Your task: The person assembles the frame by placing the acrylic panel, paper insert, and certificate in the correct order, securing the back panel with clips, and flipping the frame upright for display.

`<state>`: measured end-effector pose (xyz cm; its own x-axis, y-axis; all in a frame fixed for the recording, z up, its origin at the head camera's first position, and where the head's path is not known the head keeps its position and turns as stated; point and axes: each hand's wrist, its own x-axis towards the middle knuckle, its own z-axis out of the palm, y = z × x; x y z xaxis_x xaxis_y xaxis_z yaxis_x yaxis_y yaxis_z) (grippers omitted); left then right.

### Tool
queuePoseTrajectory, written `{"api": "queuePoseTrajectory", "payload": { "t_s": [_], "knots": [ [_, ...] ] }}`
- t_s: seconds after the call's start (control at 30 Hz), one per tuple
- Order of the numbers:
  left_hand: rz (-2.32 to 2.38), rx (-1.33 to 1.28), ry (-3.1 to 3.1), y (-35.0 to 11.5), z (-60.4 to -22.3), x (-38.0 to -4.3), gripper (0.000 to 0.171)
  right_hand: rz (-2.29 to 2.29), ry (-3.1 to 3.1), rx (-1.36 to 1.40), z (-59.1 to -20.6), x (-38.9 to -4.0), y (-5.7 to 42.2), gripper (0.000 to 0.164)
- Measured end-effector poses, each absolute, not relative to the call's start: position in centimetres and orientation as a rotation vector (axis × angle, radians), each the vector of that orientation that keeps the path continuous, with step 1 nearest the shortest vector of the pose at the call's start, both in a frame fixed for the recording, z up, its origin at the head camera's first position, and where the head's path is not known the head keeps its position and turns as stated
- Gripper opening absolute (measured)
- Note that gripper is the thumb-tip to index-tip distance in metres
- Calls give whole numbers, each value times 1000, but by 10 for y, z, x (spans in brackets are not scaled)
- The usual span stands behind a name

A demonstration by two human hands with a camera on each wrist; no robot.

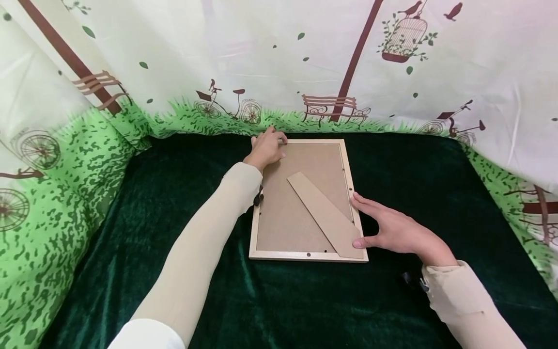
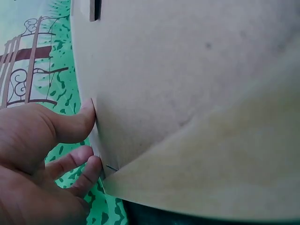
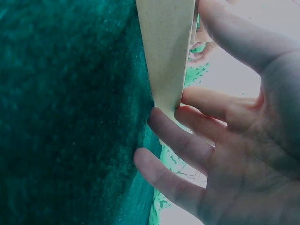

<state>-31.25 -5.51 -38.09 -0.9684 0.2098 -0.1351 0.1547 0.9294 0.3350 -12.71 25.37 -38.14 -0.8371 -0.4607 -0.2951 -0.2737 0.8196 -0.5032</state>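
Observation:
A picture frame [image 1: 298, 228] with a pale wooden rim lies back side up on the dark green cloth, its brown backing showing. A flat stand leg [image 1: 324, 213] slants across the backing to the near right corner. My left hand [image 1: 267, 148] holds the far left corner, fingers bent at the edge; its thumb [image 2: 83, 124] touches the rim in the left wrist view. My right hand [image 1: 394, 228] rests on the right side, thumb on the stand leg's wide end. In the right wrist view its fairly straight fingers [image 3: 187, 145] lie along the frame's outer side [image 3: 166, 51].
Dark green velvet cloth [image 1: 196, 300] covers the surface under the frame. Behind and at both sides hangs a printed curtain [image 1: 261, 48] with bicycles, benches and leaves. Small dark fasteners [image 1: 308, 254] sit along the frame's rim.

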Motion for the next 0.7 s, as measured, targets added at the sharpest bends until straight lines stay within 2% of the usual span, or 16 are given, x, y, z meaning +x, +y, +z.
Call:
{"api": "queuePoseTrajectory", "payload": {
  "t_s": [0.7],
  "knots": [
    [422, 275, 2923, -52, -380, -320, 28, -617, 2596, -524, -382, -128, 253, 109]
  ]
}}
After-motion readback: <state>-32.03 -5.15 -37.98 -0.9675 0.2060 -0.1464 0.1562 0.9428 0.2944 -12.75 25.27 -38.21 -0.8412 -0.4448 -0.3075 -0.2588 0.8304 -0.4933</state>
